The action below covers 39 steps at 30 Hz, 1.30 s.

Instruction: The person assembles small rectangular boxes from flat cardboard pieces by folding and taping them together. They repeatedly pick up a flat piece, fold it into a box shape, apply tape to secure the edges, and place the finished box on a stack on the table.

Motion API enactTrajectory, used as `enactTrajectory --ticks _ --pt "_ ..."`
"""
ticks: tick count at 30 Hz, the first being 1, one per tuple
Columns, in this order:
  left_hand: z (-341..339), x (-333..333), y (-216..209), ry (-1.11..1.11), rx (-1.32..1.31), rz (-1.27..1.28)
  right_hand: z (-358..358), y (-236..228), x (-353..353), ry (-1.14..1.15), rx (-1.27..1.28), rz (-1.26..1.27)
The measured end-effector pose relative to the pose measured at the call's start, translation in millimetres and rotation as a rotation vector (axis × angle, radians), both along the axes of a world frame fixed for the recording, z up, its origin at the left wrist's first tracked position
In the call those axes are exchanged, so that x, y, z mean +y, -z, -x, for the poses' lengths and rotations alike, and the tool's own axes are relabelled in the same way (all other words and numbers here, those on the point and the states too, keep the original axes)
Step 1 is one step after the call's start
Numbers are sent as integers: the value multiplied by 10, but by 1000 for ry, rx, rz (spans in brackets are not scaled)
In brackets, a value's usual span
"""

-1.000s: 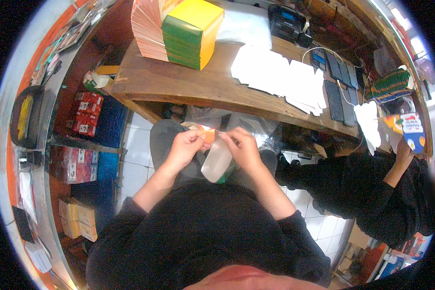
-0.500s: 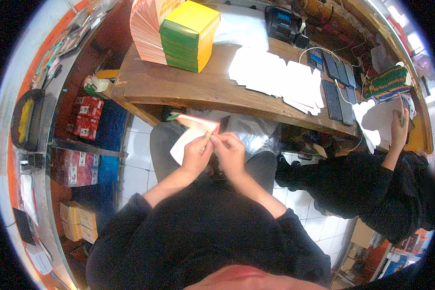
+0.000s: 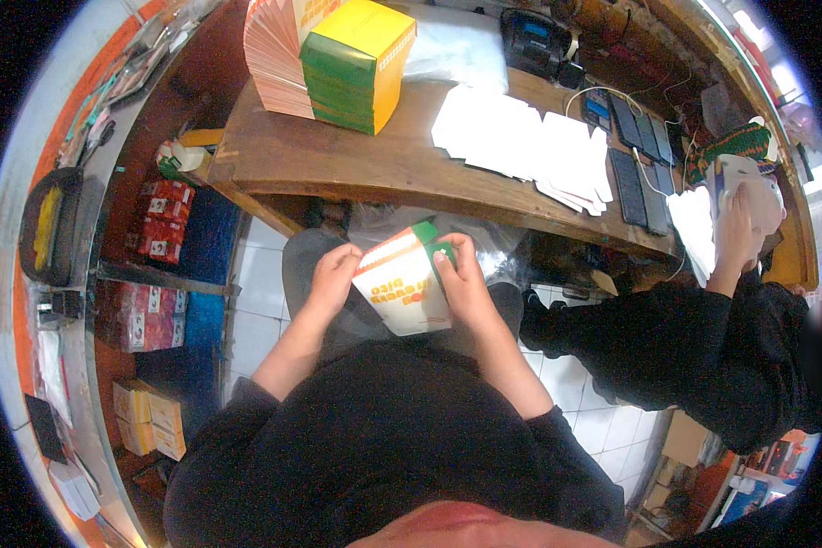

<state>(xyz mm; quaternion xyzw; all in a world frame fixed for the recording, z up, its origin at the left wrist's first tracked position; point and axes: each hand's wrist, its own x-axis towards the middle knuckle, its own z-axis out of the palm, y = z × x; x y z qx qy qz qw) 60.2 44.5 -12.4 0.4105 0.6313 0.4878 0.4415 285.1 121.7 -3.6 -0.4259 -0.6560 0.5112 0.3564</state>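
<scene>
Above my lap a small paper carton (image 3: 405,290) is held between my hands. It has a cream panel with orange print, a red-and-white band along its upper edge and a green flap at the upper right. My left hand (image 3: 334,272) is closed at the carton's upper left corner, the fingertips pinched on its edge. My right hand (image 3: 466,281) grips the right side by the green flap, thumb on the front. On the wooden table beyond stand a green-and-yellow stack of cartons (image 3: 361,64) and a fanned stack of pale pink-edged cartons (image 3: 279,68).
White paper pieces (image 3: 521,146) lie spread on the wooden table (image 3: 338,169). Several phones (image 3: 637,187) with cables and a dark device (image 3: 537,46) are behind. At right, a co-worker's hand (image 3: 738,228) touches a pale carton (image 3: 753,196). Shelves with red boxes (image 3: 166,219) stand at left.
The carton has turned so its printed front and green flap face up. My hands, close together before, have moved apart to its two sides. The co-worker's hand has moved slightly left.
</scene>
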Motion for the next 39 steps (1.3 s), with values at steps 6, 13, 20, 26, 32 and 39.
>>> enactTrajectory --ticks 6,13,20,26,32,39 --pt "-278 6 -402 253 -306 227 1 -310 -188 -166 -279 -284" --pt "-353 -21 -254 214 -489 273 -49 -194 -241 -136 -185 -627" --pt "-330 -62 -467 472 -271 268 -100 -227 -291 -222 -201 -539" --pt "-316 -66 -360 586 96 95 -72 -257 -301 -229 -268 -455" --pt "-271 -113 -436 630 38 126 -83 -252 -186 -373 -144 -276" --pt "-343 -9 -526 979 586 164 -67 -141 -13 -693 -319 235"
